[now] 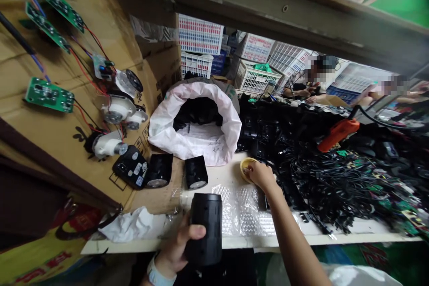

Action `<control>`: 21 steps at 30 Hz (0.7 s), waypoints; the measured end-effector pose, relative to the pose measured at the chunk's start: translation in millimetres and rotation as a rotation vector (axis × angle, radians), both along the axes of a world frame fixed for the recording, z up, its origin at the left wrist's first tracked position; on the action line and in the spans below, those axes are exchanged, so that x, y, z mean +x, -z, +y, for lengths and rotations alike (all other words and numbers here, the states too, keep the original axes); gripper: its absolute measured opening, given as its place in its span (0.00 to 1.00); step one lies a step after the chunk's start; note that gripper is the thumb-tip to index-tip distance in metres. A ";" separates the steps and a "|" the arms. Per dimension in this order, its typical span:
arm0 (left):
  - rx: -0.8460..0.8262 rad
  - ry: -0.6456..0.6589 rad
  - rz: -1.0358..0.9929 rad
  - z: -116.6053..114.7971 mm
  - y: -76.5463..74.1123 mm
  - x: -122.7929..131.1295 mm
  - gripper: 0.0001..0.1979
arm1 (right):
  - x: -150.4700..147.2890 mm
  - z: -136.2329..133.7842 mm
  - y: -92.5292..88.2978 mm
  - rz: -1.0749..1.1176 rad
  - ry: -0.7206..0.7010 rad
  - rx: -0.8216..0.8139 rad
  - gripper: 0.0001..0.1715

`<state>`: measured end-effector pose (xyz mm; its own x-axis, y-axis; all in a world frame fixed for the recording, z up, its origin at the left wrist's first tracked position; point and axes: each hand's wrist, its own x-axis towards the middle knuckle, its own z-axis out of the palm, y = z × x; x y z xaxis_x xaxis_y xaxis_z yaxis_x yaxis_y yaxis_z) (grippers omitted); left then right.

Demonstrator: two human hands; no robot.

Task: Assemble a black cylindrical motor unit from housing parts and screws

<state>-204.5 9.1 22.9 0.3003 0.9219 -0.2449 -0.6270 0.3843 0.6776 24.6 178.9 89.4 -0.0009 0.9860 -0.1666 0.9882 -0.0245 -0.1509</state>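
Bubble wrap on the counter, a plastic sack behind, tangled cables right, circuit boards on cardboard left.

The white table carried a sheet of bubble wrap near its front edge, with crumpled tissue to the left and a yellow dish just behind. A black housing stood beside the bubble wrap, and a white sack sat further back. Black cords lay heaped across the right side, around an orange tool.
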 end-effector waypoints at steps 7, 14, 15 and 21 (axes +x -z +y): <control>0.031 -0.071 -0.071 4.9 11.8 9.0 0.42 | 7.4 14.7 23.8 -0.111 -0.020 -0.099 0.15; 0.013 -0.145 -0.106 2.8 3.6 8.7 0.45 | 13.7 12.6 28.7 -0.058 0.003 -0.087 0.14; 0.014 -0.152 -0.108 3.1 4.5 8.9 0.45 | 13.2 12.8 29.8 -0.043 0.007 -0.085 0.14; 0.087 -0.144 -0.068 3.6 10.8 9.6 0.42 | 15.2 12.5 28.0 0.147 0.069 -0.010 0.10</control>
